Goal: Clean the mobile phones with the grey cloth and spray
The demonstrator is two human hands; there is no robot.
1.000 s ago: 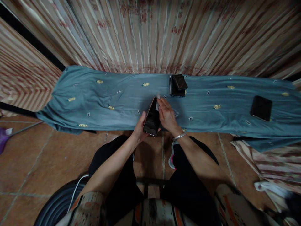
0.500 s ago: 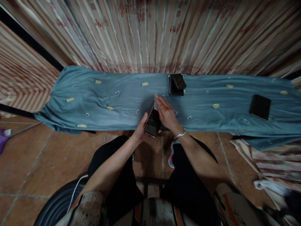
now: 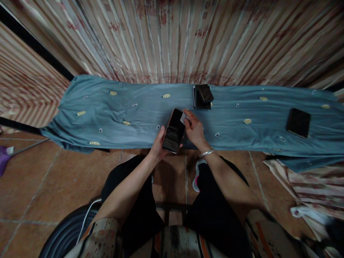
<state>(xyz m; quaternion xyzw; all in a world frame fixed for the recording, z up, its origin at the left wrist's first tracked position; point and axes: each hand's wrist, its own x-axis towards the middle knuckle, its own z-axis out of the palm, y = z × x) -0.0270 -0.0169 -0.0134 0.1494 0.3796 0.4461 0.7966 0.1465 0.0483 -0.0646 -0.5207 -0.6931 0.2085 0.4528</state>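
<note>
My left hand [image 3: 158,146] grips a dark smartphone [image 3: 173,130] by its lower left edge, screen up, above the near edge of a table draped in a blue-green cloth [image 3: 113,114]. The fingers of my right hand [image 3: 194,129] are pinched on a small pale piece [image 3: 183,118] at the phone's upper right corner. A silver bangle [image 3: 205,153] circles that wrist.
A stack of two dark phones [image 3: 203,96] lies at the table's far side, just beyond my hands. Another dark phone [image 3: 298,122] lies far right. Striped curtains [image 3: 172,39] hang behind. Below are tiled floor [image 3: 40,186], my knees and a chair.
The phone was tilted on edge; now it faces up and flatter. My right hand has come down from the phone's top edge to its upper right corner with the pale piece.
</note>
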